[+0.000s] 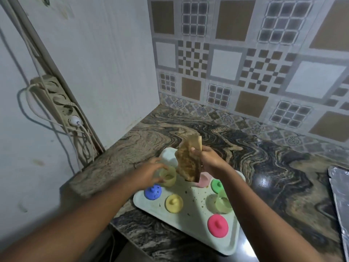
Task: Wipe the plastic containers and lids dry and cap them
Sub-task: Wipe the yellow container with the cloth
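Left hand [149, 172]: grip curled round a translucent container [168, 176], held about upright, mouth upward, above the tray's [194, 205] far left corner. Right hand [209, 160]: grip pinched on a brown cloth [188, 159], long axis near vertical, lower end just beside the container. On the tray lie blue [153, 191], yellow [174, 203], green [217, 185] and pink [217, 225] lids and a second container [222, 203]. The marbled bench [273, 167] meets a patterned tiled wall [245, 63].
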